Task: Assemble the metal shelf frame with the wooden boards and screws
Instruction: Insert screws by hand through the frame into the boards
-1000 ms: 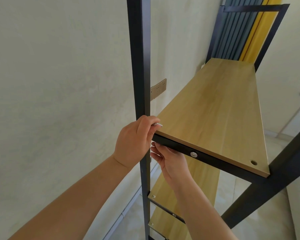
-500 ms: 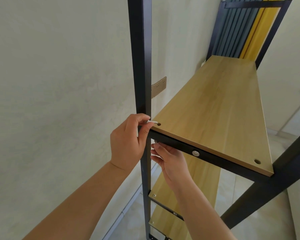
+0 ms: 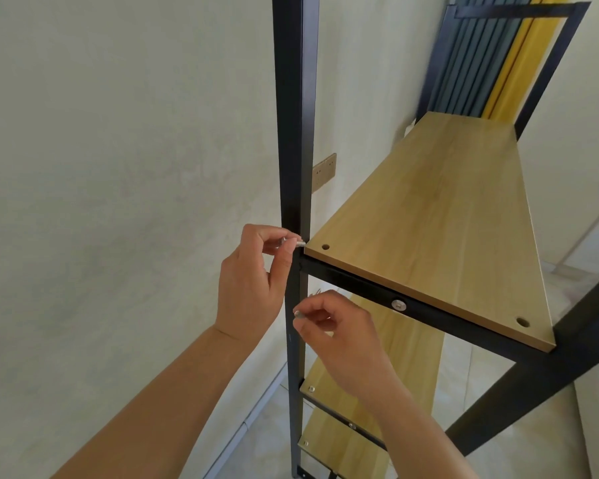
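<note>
A black metal shelf frame (image 3: 294,133) stands against the wall, and a light wooden board (image 3: 436,216) lies on its cross rail (image 3: 360,288). The board's near corners show open holes (image 3: 325,247). One screw head (image 3: 398,304) sits in the rail. My left hand (image 3: 253,288) pinches small silver screws (image 3: 293,242) just left of the upright, level with the board's corner. My right hand (image 3: 339,333) is below the rail and pinches a small silver piece (image 3: 300,314) beside the upright.
Lower wooden boards (image 3: 332,440) with screws at their corners sit further down the frame. A wall socket plate (image 3: 324,171) is behind the upright. Blue and yellow panels (image 3: 481,57) lean at the far end. Tiled floor lies below.
My left hand has drawn back left off the board's corner, uncovering the hole. My right hand has come down from under the rail and now pinches a small silver piece.
</note>
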